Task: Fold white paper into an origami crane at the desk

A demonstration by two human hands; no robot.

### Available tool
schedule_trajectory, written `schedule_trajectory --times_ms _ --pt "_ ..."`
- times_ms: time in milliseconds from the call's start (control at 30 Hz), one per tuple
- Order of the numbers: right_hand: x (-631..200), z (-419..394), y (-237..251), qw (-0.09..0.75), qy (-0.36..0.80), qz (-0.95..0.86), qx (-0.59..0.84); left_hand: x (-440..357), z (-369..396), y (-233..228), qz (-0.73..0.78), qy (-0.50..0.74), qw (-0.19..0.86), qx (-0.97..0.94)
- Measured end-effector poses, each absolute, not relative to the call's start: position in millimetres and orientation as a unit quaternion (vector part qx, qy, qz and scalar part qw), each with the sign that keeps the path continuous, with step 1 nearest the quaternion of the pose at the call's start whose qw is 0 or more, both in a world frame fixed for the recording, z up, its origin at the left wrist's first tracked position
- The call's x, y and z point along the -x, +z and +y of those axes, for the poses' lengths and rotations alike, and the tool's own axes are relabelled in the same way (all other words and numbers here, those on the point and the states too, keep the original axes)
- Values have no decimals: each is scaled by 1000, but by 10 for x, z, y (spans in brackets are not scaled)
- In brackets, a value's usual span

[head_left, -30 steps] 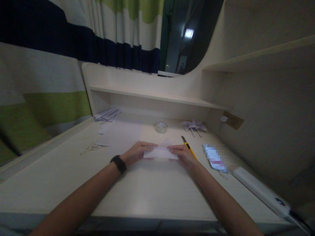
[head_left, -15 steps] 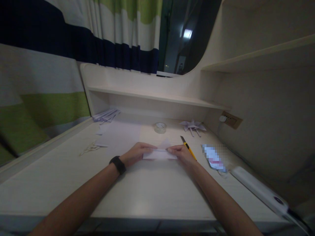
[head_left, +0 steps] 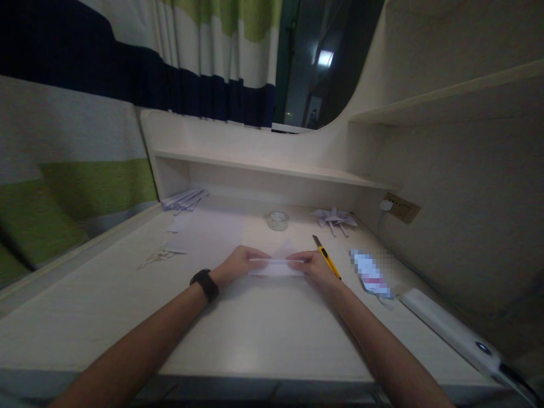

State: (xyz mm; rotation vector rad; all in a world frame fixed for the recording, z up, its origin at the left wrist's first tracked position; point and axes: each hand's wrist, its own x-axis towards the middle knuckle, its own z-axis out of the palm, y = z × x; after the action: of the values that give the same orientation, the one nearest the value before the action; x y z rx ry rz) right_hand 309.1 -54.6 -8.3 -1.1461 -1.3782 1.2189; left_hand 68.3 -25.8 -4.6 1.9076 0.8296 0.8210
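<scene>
while both hands pinch it, the folded paper (head_left: 276, 267) has lifted at its top edge since a second ago, so a fold looks underway mid-desk (head_left: 255, 334). left hand (head_left: 236, 265) grips the left end, right hand (head_left: 317, 266) the right end. no containers; tape roll (head_left: 278, 220) and yellow cutter (head_left: 327, 258) lie near.

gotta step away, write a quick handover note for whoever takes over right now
Left hand pinches the left end of the folded paper strip; right hand pinches the right end. The strip is held low over the desk.
Yellow utility knife lies just right of the right hand, tape roll behind.
Done: paper folded into a narrow strip.
Left: probably pressing the crease flat.
</scene>
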Motion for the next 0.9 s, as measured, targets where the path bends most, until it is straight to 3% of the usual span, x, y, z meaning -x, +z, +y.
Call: schedule_trajectory --times_ms 267,467,733,900 --pt "-3092 -539 -63 445 452 -603 483 -700 -275 -9 339 331 442 -762" --pt "-3100 -498 -149 460 493 -581 455 -672 -269 1 333 325 443 -766" --pt "-3093 -514 -121 471 546 -550 422 -678 -266 -63 306 338 596 -661" --pt "-3094 -515 -118 470 552 -554 410 -677 -227 -97 288 354 607 -651"
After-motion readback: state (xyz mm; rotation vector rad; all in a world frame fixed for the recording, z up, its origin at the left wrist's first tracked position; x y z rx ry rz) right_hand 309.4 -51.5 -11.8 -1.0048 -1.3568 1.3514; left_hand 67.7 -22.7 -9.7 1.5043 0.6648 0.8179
